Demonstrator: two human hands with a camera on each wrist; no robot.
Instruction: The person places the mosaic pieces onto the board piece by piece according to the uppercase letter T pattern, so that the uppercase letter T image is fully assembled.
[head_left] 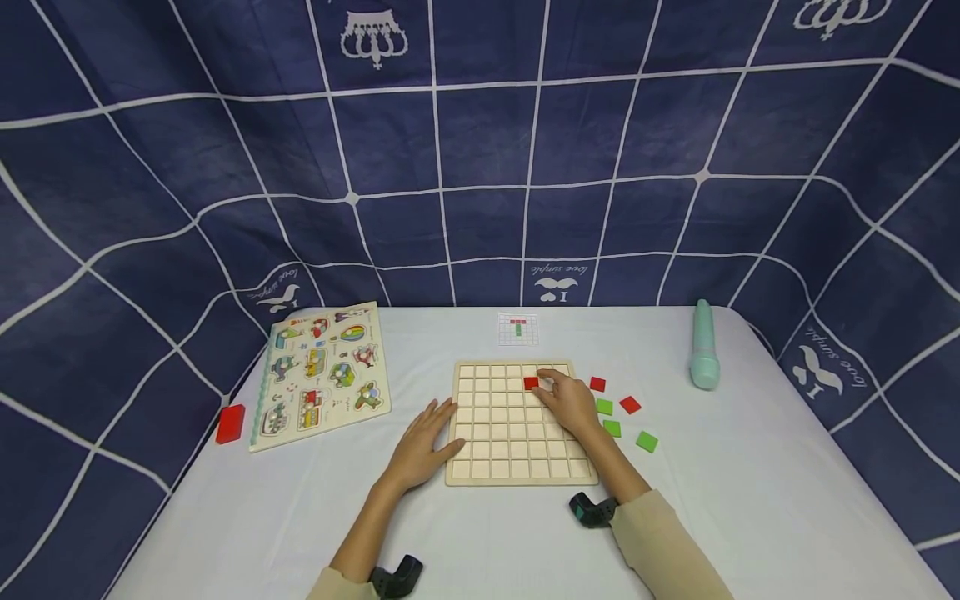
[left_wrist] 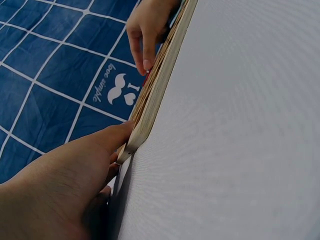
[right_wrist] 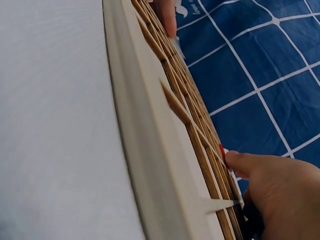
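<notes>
A wooden grid board (head_left: 517, 425) lies on the white table. My right hand (head_left: 547, 386) reaches over the board's upper rows and pinches a red square tile (head_left: 531, 382) in a cell near the top. In the right wrist view, a fingertip touches the red tile (right_wrist: 222, 151) on the board (right_wrist: 165, 130). My left hand (head_left: 429, 429) lies flat on the table with its fingers against the board's left edge (left_wrist: 150, 105). Loose to the right of the board are red tiles (head_left: 597, 384) (head_left: 630, 405) and green tiles (head_left: 603, 407) (head_left: 647, 442).
A small pattern card (head_left: 518, 329) lies behind the board. A colourful vehicle puzzle (head_left: 322, 375) sits at the left, with a red block (head_left: 230, 423) beside it. A teal cylinder (head_left: 703, 346) lies at the right. Blue checked cloth surrounds the table.
</notes>
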